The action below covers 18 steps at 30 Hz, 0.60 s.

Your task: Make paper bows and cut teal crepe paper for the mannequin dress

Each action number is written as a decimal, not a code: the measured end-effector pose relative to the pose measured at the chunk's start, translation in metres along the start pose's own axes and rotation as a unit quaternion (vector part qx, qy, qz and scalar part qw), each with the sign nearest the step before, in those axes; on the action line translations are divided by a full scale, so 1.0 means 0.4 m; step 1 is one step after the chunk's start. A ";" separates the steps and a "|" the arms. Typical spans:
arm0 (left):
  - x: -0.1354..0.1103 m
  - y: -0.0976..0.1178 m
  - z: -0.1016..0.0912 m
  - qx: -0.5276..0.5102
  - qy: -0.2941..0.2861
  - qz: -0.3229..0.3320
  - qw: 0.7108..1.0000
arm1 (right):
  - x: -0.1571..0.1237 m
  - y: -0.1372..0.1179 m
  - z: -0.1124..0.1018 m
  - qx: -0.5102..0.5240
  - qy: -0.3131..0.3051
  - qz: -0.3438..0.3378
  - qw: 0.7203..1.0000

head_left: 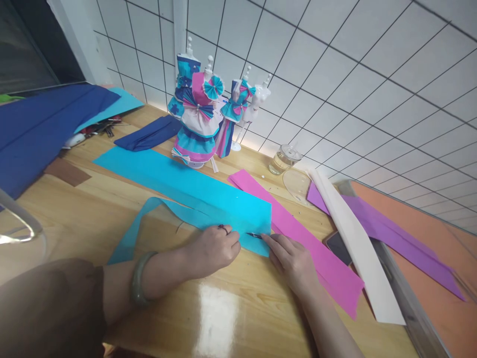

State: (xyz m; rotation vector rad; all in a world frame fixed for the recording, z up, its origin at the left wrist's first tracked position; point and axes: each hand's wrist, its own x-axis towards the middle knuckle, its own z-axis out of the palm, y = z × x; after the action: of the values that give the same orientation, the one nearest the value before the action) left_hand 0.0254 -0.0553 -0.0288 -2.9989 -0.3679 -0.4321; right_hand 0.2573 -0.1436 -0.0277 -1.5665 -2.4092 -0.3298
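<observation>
The left hand [219,250] is seemingly pinching the turquoise strip [128,233]; the right hand [292,263] is gripping a pointed tool [254,235]. Most is lying separated, the right end apparently uncut.

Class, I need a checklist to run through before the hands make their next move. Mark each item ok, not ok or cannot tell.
1. Pointed tool in the right hand: ok, held with its tip showing.
2. Tip aimed away from the left hand: not ok, it points roughly towards it, with a gap between.
3. Turquoise sheet spread out on the table: ok.
4. Narrow turquoise strip gripped firmly: cannot tell, the left fingertips are hidden.
5. Pink strip well apart from the sheet: not ok, they meet at the sheet's right end.
6. Glass cup away from the hands: ok, near the tiled wall.
</observation>
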 end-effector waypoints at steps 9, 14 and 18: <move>-0.003 0.000 -0.002 0.001 -0.001 0.002 1.000 | 0.001 -0.007 -0.002 -0.017 0.006 -0.004 1.000; -0.003 0.002 -0.002 0.002 -0.004 0.004 1.000 | 0.000 -0.008 -0.002 -0.025 0.003 -0.007 1.000; 0.001 0.002 0.001 0.005 0.000 0.001 1.000 | -0.001 -0.009 -0.005 -0.025 0.003 0.000 1.000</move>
State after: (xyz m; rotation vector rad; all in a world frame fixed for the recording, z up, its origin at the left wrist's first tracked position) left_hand 0.0262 -0.0561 -0.0290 -2.9894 -0.3674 -0.4275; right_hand 0.2543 -0.1460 -0.0261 -1.5851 -2.4139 -0.3980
